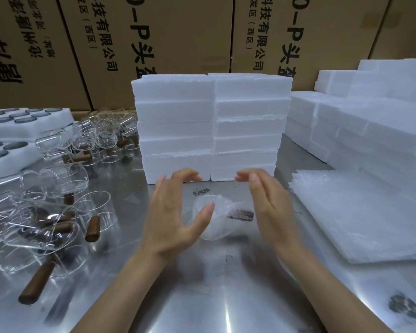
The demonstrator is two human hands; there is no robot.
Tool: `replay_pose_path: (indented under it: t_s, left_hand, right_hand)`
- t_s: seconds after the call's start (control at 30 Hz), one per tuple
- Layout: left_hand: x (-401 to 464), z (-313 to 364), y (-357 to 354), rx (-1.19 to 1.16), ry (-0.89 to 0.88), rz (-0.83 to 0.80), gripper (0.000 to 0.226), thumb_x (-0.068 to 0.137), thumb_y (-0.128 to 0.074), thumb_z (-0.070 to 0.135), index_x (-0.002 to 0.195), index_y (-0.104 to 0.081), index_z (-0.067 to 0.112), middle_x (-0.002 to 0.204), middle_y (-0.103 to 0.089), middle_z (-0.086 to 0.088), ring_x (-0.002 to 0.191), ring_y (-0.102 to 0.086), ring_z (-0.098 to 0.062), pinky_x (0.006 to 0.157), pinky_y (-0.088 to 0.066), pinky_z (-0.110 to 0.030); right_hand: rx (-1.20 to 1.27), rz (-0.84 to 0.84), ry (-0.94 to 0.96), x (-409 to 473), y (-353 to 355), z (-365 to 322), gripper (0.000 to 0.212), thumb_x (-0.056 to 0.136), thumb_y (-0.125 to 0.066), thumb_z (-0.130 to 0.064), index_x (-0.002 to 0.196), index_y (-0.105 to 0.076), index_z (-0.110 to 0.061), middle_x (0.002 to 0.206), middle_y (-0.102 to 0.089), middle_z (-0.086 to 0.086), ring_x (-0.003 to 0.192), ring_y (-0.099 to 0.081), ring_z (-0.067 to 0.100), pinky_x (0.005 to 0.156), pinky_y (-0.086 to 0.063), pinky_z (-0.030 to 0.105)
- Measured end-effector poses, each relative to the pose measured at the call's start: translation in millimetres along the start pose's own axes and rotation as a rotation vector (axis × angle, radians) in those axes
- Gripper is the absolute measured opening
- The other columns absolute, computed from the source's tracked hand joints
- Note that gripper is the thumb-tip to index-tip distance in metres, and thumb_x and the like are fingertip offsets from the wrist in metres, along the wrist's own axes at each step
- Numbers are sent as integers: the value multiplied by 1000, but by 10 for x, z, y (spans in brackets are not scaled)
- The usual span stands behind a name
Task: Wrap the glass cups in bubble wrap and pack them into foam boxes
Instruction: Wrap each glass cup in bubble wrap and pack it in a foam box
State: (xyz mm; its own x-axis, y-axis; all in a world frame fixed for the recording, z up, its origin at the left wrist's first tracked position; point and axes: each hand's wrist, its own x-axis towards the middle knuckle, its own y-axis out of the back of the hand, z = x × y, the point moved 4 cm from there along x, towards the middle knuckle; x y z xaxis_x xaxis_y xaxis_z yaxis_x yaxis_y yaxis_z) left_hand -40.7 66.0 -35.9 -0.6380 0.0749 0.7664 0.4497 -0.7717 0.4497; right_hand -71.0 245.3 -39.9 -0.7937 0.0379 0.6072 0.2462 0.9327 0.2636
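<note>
Steel tabletop (202,296) gleaming under cardboard cartons, and far left, bare glass cups (58,179) with wooden handles lie tumbled. Left hand (175,212) hovers, fingers spread wide, holding nothing. Between the hands sits the wrapped cup (216,217) on its side, long axis running left-right, handle end pointing right. Right hand (267,203) open too, fingers straight. Behind, foam boxes (209,126) stacked; bubble wrap sheets (360,217) far right

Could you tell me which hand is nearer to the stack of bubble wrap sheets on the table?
Right. The right hand hovers just left of the bubble wrap sheets, not touching them. The left hand is farther away, beyond the wrapped cup.
</note>
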Motion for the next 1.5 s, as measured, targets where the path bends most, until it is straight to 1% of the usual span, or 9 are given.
replay_pose_path:
  t_s: [0.17, 0.27, 0.3, 0.33, 0.43, 0.53, 0.63, 1.13, 1.5]
  left_hand:
    - [8, -295, -145, -424, 444, -7, 53, 84, -44, 58, 123, -52, 23, 118, -59, 17, 117, -52, -3, 95, -37, -13]
    - [259, -390, -182, -417, 544, -36, 33, 96, -44, 49, 121, -56, 30, 124, -58, 18, 120, -50, -1, 102, -34, -17]
    - [418, -382, -199, -389, 542, -59, 36, 99, -40, 46, 127, -54, 29, 131, -55, 16, 123, -48, -1, 104, -32, -20]
    - [607, -351, -223, -370, 539, -77, 42, 100, -37, 45, 135, -49, 26, 139, -50, 12, 128, -44, -4, 104, -29, -22]
    - [1183, -213, -353, -355, 536, -100, 50, 102, -34, 44, 145, -38, 19, 148, -41, 6, 134, -39, -12, 100, -26, -24]
    - [1480, -180, -537, -375, 589, -65, 48, 100, -43, 33, 144, -38, 15, 145, -43, 1, 132, -41, -17, 94, -30, -24]
    - [1519, -242, -658, -343, 644, -38, 53, 96, -51, 26, 145, -34, 13, 147, -39, -1, 131, -41, -19, 93, -32, -25]
    - [1480, -35, -705, -319, 545, 7, 47, 91, -54, 20, 137, -41, 20, 129, -41, 7, 84, -46, 3, 55, -35, -6]
    - [526, 265, -540, -272, 352, -197, 49, 87, -64, 26, 131, -44, 30, 120, -45, 21, 104, -48, 5, 75, -38, -2]
  right_hand:
    - [210, 186, -357, 316, 223, 240, 17, 98, -45, -33, 96, -61, -28, 97, -68, -15, 95, -59, 4, 80, -41, 24]
    - [313, 258, -520, 775, 469, 192, 19, 94, -44, -30, 84, -57, -22, 88, -61, 3, 72, -56, 15, 69, -41, 31]
    - [313, 267, -535, 931, 527, 137, 27, 94, -42, -29, 90, -62, -12, 91, -46, -6, 79, -59, 27, 73, -46, 37]
    - [307, 273, -546, 1082, 576, 103, 38, 95, -40, -28, 110, -60, 1, 138, -36, 15, 98, -57, 40, 84, -47, 44]
    - [344, 258, -551, 1400, 595, 33, 51, 98, -39, -30, 139, -35, -1, 143, -36, 18, 124, -39, 33, 87, -39, 27]
    - [313, 188, -540, 1576, 528, 29, 42, 99, -37, -36, 131, -49, -13, 118, -60, 1, 85, -60, 11, 41, -40, 3]
    - [267, 131, -509, 1643, 472, 104, 25, 100, -33, -38, 110, -52, -26, 88, -55, -10, 72, -50, -2, 41, -37, 11]
    - [377, 261, -430, 1506, 596, 130, 46, 97, -41, -43, 139, -35, -27, 124, -44, -11, 92, -48, -2, 57, -37, 14]
    - [563, 372, -470, 530, 897, 138, 33, 94, -53, -29, 118, -30, -30, 123, -46, -7, 103, -62, 18, 65, -58, 26]
